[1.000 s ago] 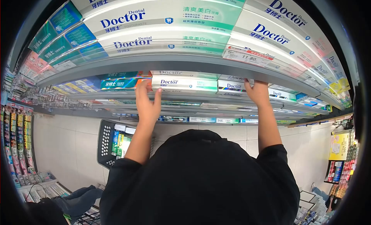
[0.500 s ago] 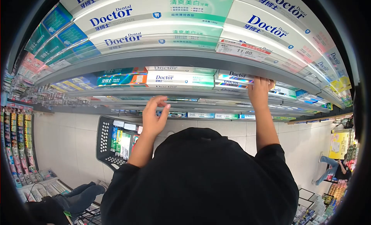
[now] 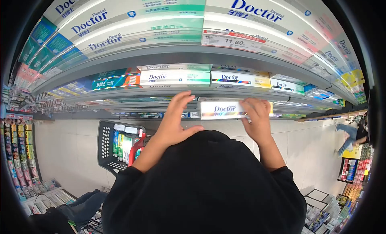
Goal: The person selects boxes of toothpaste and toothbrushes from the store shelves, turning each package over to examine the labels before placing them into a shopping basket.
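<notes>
A white toothpaste box [image 3: 220,109] with a rainbow stripe is held in front of the shelves, its right end in the fingers of my right hand [image 3: 257,117]. My left hand [image 3: 175,121] is just left of the box, fingers and thumb spread, holding nothing and not touching it. Behind and above, a row of toothpaste boxes [image 3: 173,78] lies on a shelf, with a similar rainbow-striped box [image 3: 231,78] among them.
A grey basket [image 3: 105,147] with a red handle stands on the floor at the left, holding several boxes. The grey shelf edge [image 3: 173,56] spans the front. One person [image 3: 82,204] is at lower left, another [image 3: 349,133] at far right.
My right hand has drawn the box off the shelf, down and to the left. My left hand has moved right and opened wider. The view has shifted slightly.
</notes>
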Available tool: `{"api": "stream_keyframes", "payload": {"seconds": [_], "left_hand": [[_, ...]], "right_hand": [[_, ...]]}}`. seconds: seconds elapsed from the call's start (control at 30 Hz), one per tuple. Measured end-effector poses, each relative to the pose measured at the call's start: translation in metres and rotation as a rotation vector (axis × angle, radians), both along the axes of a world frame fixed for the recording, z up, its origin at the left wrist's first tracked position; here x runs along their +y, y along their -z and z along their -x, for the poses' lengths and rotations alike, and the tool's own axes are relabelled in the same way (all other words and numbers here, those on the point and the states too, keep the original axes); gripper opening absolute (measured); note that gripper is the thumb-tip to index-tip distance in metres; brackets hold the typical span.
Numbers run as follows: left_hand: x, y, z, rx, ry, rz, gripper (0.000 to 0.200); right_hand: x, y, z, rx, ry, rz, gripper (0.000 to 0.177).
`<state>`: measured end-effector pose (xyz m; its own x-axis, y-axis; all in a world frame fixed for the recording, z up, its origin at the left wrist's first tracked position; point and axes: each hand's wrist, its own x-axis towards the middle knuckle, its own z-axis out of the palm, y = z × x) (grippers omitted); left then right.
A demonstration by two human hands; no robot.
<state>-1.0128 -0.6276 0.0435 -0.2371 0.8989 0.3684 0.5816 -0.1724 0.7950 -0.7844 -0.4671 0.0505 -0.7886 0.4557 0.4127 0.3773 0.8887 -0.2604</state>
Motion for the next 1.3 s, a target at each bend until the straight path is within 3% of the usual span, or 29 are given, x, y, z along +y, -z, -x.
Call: {"api": "stream_keyframes", "payload": {"seconds": [0.13, 0.17, 0.27, 0.3, 0.43, 0.53, 0.57, 0.67, 0.7, 1.03, 1.3], "left_hand": [[0.007, 0.002, -0.008, 0.038, 0.144, 0.121, 0.076], [0.006, 0.008, -0.01, -0.227, 0.177, 0.151, 0.066], [0.0, 0.02, -0.011, -0.572, 0.13, 0.212, 0.054], [0.001, 0.026, -0.013, -0.657, 0.127, 0.128, 0.047], [-0.005, 0.017, -0.011, -0.819, 0.03, 0.11, 0.038], [-0.005, 0.021, -0.004, -0.979, -0.048, -0.014, 0.035], [-0.008, 0.024, 0.001, -1.06, -0.043, -0.018, 0.034], [-0.01, 0.006, 0.004, -1.217, -0.028, -0.073, 0.034], [-0.01, 0.001, 0.006, -1.249, -0.016, -0.068, 0.035], [-0.016, -0.002, 0.016, -1.188, -0.097, 0.006, 0.037], [-0.019, 0.005, 0.017, -1.215, -0.122, 0.012, 0.038]], "right_hand": [[-0.008, -0.004, 0.003, 0.017, -0.169, 0.218, 0.054], [-0.009, -0.007, 0.004, 0.009, -0.192, 0.252, 0.053], [-0.007, -0.009, 0.004, -0.034, -0.265, 0.337, 0.052], [-0.007, -0.011, 0.003, -0.052, -0.273, 0.328, 0.052], [0.002, -0.021, -0.003, -0.022, -0.193, 0.262, 0.053], [0.015, -0.028, -0.011, 0.157, -0.075, 0.404, 0.05], [0.026, -0.02, -0.022, 0.158, -0.102, 0.445, 0.063], [0.018, -0.008, -0.02, 0.567, -0.223, 0.971, 0.086], [0.008, -0.013, -0.014, 0.583, -0.179, 0.99, 0.104], [-0.019, 0.003, 0.002, 0.557, -0.183, 1.076, 0.089], [-0.024, 0.002, 0.005, 0.56, -0.209, 1.142, 0.091]]}}
